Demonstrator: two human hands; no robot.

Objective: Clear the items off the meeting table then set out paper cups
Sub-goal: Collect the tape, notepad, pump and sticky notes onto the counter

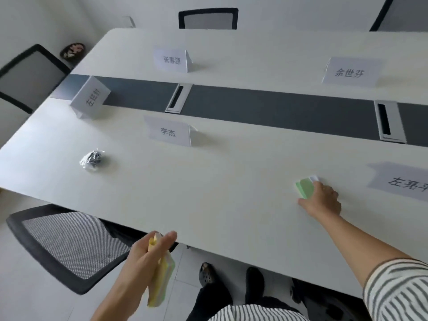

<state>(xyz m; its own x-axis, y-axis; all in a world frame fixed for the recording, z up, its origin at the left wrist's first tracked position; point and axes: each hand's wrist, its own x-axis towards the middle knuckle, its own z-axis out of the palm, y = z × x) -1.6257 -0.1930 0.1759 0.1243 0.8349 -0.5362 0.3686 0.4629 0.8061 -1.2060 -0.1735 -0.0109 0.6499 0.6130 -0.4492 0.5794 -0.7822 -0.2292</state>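
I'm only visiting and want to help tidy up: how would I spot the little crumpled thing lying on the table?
Start at the long white meeting table and go to its near-left part, in front of the folded name card nearest that end. There lies a crumpled wrapper, alone and touching nothing. It is shiny, silvery with dark patches and balled up, unlike the flat white name cards and the pastel note pads in the person's hands.

- Setting: an office meeting room.
- Long white meeting table (231, 193), divided by a dark central strip (278, 110) in which metal cable ports (178, 98) are set.
- Folded paper name cards (170, 133) are stood at the seats.
- Black mesh-backed office chairs (69, 244) are placed around it.
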